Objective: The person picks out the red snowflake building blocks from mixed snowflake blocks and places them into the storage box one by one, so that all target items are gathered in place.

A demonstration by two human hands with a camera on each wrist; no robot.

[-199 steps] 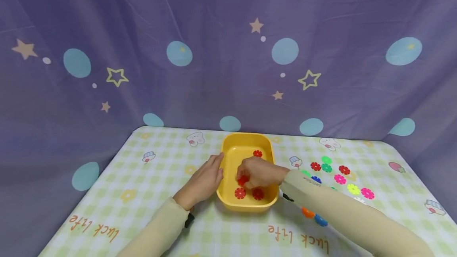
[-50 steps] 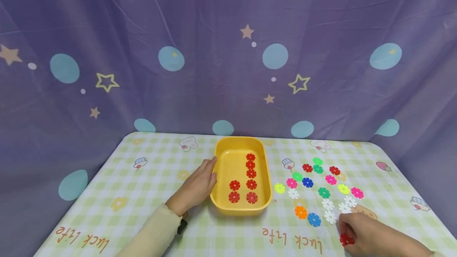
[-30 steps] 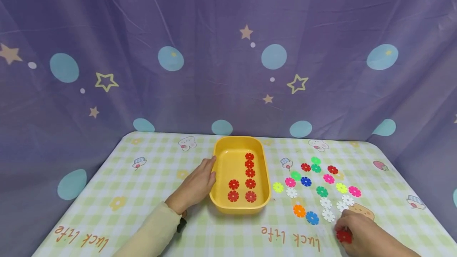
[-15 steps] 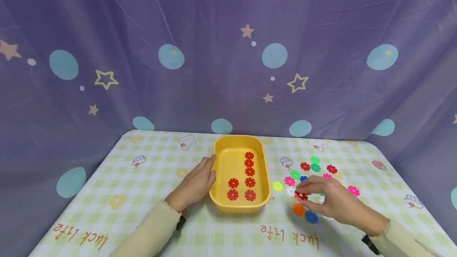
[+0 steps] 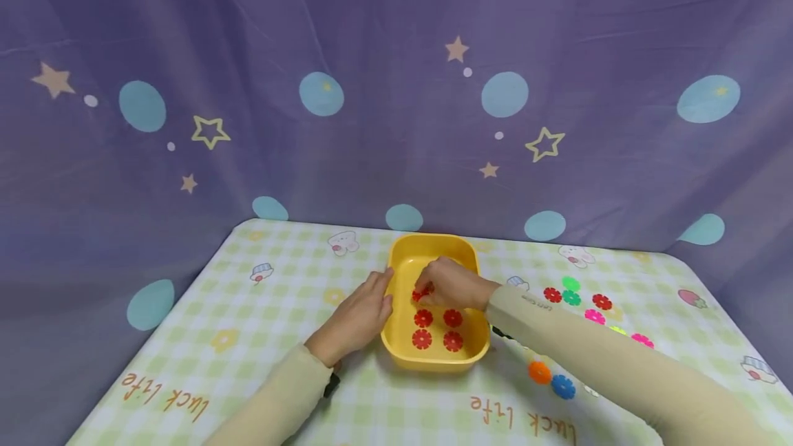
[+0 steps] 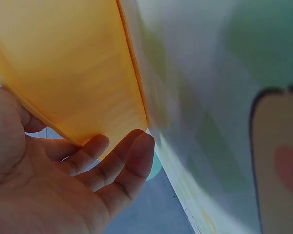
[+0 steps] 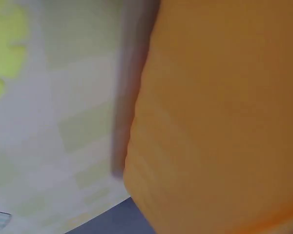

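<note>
A yellow tray point(image 5: 434, 365) stands on the table with several red snowflake discs point(image 5: 453, 342) lying flat in its near half. My left hand point(image 5: 356, 319) rests against its left side. In the left wrist view, the left fingers point(image 6: 139, 156) are loosely bent by the tray's outer wall point(image 6: 68, 63). Over the tray's inside, my right hand point(image 5: 455, 284) pinches a red snowflake disc point(image 5: 421, 294) near the left column of discs. The right hand and forearm hide part of the tray's far right. Only the tray's outer wall point(image 7: 210, 97) fills the right wrist view, without the hand.
Right of the tray lie loose discs: orange point(image 5: 540, 372), blue point(image 5: 563, 387), green point(image 5: 571, 297), pink point(image 5: 595, 316) and red point(image 5: 602, 301), some hidden beneath the right sleeve. A yellow disc point(image 7: 5, 48) shows in the right wrist view. A purple curtain point(image 5: 396, 122) hangs behind the table.
My right hand has carried a red disc leftward from the table's right side into the tray. More red discs lie there than at first. The left hand stays at the tray's side.
</note>
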